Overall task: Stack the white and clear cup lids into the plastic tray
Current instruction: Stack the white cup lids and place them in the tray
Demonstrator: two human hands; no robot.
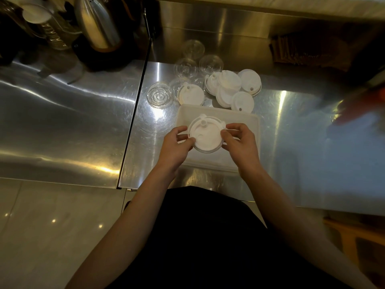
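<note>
Two hands on one small stack of white lids (206,134) — our left hand (174,150) and right hand (241,146) pinch its opposite rims, holding it over the plastic tray (250,122). We judge the lids light, thin and flexy, slick at the edge; rim grip suits best. More white lids (229,86) and clear lids (160,97) lie loose just beyond the tray on the steel counter (83,113).

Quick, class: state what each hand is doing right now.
Left hand: closed on the white lid stack, left edge.
Right hand: closed on the same stack, right edge.
</note>
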